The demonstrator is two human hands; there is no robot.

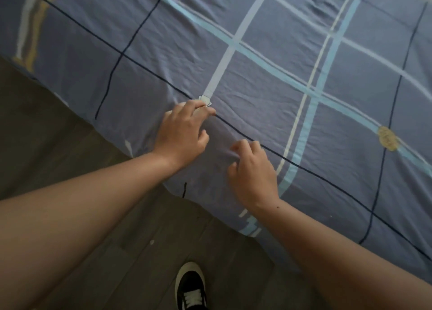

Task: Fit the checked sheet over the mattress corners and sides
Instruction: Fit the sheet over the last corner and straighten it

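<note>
Mid-fit on a side, no corner in view. The checked sheet point(268, 80) covers the mattress top, and its skirt hangs toward the floor point(46, 134) down-left of the flower print point(205, 100). The mattress itself is hidden.

- **Left hand** point(184, 132): just below the flower print, fingers curled, pinching cloth.
- **Right hand** point(253, 174): down-right of the flower print, fingers bent into a pucker. I judge it's gripping, not pressing flat.

Risks as I see them:
- Both grips bunch one ridge between them, so an uneven downward pull would skew the checks and leave the wrinkles up-right of the flower print.
- Pulling too hard could pop a far corner, and I can't see those.
- A thin pinch may slip.
</note>
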